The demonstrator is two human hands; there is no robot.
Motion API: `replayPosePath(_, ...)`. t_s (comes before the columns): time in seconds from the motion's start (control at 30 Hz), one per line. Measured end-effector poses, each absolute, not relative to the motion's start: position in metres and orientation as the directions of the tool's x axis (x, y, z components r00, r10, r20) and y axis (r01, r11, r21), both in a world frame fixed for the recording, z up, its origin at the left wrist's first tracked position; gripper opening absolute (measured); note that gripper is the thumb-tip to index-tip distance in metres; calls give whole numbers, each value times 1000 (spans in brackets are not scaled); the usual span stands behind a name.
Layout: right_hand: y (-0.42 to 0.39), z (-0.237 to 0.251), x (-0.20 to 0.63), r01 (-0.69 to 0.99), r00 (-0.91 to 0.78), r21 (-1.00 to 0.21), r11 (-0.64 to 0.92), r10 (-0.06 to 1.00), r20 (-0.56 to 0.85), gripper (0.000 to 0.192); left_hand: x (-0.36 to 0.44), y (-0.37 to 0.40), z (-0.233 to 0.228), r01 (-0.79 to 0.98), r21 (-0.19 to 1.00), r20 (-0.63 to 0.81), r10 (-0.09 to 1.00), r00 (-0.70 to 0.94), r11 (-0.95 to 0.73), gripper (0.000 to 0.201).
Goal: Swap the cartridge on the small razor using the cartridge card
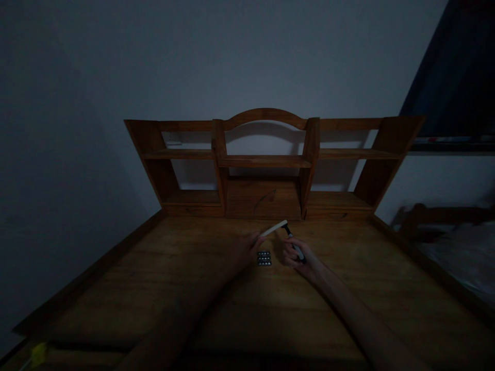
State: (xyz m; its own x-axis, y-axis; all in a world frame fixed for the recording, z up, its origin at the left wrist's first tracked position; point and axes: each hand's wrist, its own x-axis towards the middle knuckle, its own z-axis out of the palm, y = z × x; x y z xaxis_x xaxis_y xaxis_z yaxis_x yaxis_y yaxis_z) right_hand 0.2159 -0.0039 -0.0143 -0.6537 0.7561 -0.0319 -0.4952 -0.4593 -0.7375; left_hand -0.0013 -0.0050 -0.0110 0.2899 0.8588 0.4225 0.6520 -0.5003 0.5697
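My left hand (249, 244) is closed on one end of a thin white strip (274, 228), which slants up to the right above the desk. My right hand (301, 256) grips a razor-like tool (297, 248) with a grey-and-black handle. Its small black head is at the strip's far end; whether they touch I cannot tell. Between and below the hands, a small dark tray (264, 258) lies on the desk, with rows of small bright pieces on it. The dim light hides its finer detail.
The wooden desk (185, 268) has raised edges at both sides. A wooden shelf unit (265, 162) stands along its back against the wall. Something yellow (38, 353) is at the lower left corner. Beyond the right edge is a wooden bed frame or chair (444, 214).
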Motion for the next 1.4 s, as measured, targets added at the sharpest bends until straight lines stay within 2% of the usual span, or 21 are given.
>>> replayPosePath(0.17, -7, -10, 214, -537, -656, -688, -488, 755, -24, 45, -1, -1, -16, 666, 571, 435, 865, 250, -480, 37)
replayPosePath(0.37, -14, -3, 216, -619, -593, -626, -475, 805, -24, 44, -1, -4, -11, 655, 578, 417, 866, 274, -486, 37)
replayPosePath(0.67, -10, -6, 219, -599, -632, -632, -492, 775, -5, 45, -2, -5, -12, 698, 555, 420, 877, 235, -453, 38)
replayPosePath(0.93, -15, 0, 219, -576, -632, -630, -521, 772, -61, 45, -2, -6, -11, 721, 527, 445, 869, 215, -449, 39)
replayPosePath(1.13, -15, 3, 220, -616, -647, -573, -541, 762, -25, 46, -9, -2, -10, 752, 557, 429, 897, 102, -352, 40)
replayPosePath(1.33, -14, 1, 222, -594, -680, -569, -569, 733, -23, 47, -5, -5, -9, 741, 501, 423, 873, 243, -448, 37)
replayPosePath(1.4, -14, 0, 222, -591, -690, -559, -582, 723, -24, 47, -5, -5, -8, 745, 498, 427, 873, 234, -444, 37)
